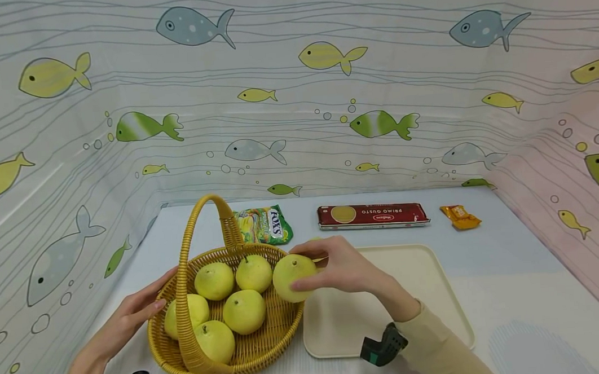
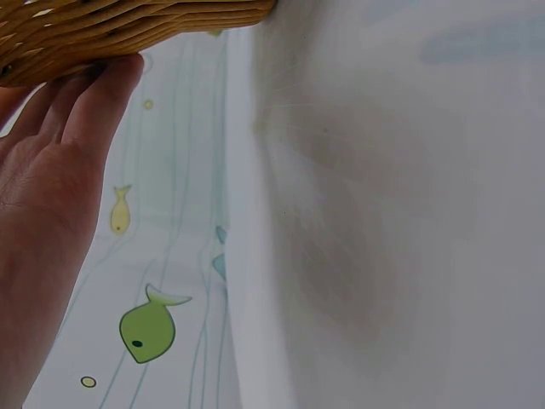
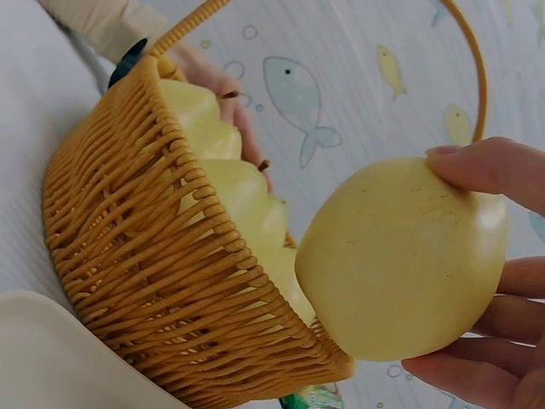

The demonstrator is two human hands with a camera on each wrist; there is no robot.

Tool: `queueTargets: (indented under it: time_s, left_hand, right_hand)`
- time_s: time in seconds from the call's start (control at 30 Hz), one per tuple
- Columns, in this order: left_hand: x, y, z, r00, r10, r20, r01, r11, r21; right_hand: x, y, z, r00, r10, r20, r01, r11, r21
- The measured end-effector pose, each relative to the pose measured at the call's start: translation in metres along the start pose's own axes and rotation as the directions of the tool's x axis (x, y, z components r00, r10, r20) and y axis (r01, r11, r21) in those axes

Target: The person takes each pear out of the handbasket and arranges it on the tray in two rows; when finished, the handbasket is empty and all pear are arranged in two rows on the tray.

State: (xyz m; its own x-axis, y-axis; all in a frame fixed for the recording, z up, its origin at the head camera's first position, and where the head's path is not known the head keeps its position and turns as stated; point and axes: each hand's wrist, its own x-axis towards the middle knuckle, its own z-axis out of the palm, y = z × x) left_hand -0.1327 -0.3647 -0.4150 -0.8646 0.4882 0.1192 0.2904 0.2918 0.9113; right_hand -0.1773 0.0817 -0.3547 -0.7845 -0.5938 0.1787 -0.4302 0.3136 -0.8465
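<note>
Nearest the right wrist camera, a yellow-green pear (image 3: 392,264) fills the grip of the person's right hand (image 1: 336,264), thumb on one side and fingers curled round the other. It is held at the right rim of the wicker basket (image 1: 267,352); whether it touches the wicker cannot be told. The left hand (image 1: 133,313) rests on the basket's left side, its fingers nearly straight against the outer wall. Five more pears (image 1: 244,312) lie inside the basket, whose tall handle (image 1: 182,295) arches over them. A black device (image 1: 384,346) sits by the right wrist, next to a beige sleeve (image 1: 444,337). Just beside the basket, a cream tray (image 1: 442,295) lies on the table (image 1: 502,278), partly hidden by the right forearm. Farther back are a green FOX'S bag (image 1: 266,225) behind the basket, a dark red PRIMO GUSTO pack (image 1: 374,216) behind the tray and, to the right of that, a small orange packet (image 1: 460,217). Beyond them is a pale backdrop (image 1: 295,114) printed with fish
</note>
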Motion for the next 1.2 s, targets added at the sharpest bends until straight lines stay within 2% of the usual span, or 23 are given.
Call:
queueTargets:
  time_s: [0.23, 0.43, 0.63, 0.97, 1.2]
  left_hand:
    - [0.000, 0.000, 0.000, 1.000, -0.001, 0.003, 0.001, 1.000, -0.011]
    - [0.000, 0.000, 0.000, 1.000, 0.000, 0.020, 0.001, 0.999, -0.036]
    - [0.000, 0.000, 0.000, 1.000, -0.014, 0.011, 0.015, 0.999, -0.032]
    - [0.000, 0.001, 0.000, 1.000, -0.009, 0.021, 0.010, 0.999, -0.048]
    - [0.001, 0.002, 0.000, 1.000, -0.029, 0.011, 0.029, 0.999, -0.042]
  right_hand:
    - [-0.003, -0.001, -0.009, 1.000, 0.023, -0.002, -0.023, 1.000, 0.017]
    - [-0.005, 0.001, -0.020, 1.000, 0.018, -0.022, -0.018, 1.000, -0.010]
    - [-0.006, 0.004, -0.029, 0.998, 0.030, -0.046, -0.031, 0.999, -0.033]
    - [-0.010, 0.013, -0.051, 0.989, 0.105, -0.106, -0.107, 0.994, -0.008]
    - [-0.014, 0.020, -0.067, 0.985, 0.111, -0.134, -0.109, 0.994, 0.019]
